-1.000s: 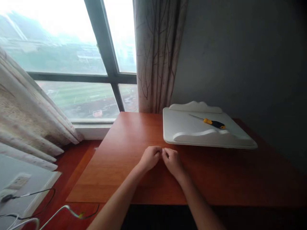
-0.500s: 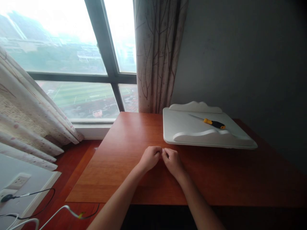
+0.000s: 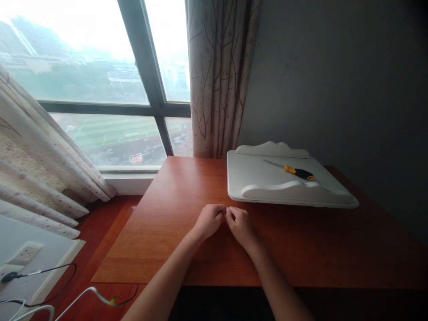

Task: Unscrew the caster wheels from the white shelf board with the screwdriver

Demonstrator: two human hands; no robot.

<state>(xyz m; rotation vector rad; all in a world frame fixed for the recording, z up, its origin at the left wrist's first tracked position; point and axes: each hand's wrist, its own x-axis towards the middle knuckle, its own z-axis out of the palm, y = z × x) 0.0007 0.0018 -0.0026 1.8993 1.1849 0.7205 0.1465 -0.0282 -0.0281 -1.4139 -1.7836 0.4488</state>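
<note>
My left hand (image 3: 210, 218) and my right hand (image 3: 241, 224) meet over the middle of the wooden table (image 3: 160, 240), their fingertips touching or nearly so. Both are closed in a pinch. Whatever lies between the fingers, if anything, is too small to make out. Beyond my right hand is a white board (image 3: 245, 171) with a wavy-edged white strip (image 3: 294, 190) along its near side and a similar strip along its far side. A screwdriver (image 3: 299, 172) with a black and yellow handle rests on the board, its shaft pointing left.
Behind the table hangs a patterned curtain (image 3: 217, 80) beside a large window. At the lower left, a wall socket (image 3: 26, 253) has a black plug (image 3: 9, 277) near it, and cables run past the table's left front corner. A grey wall stands at the right.
</note>
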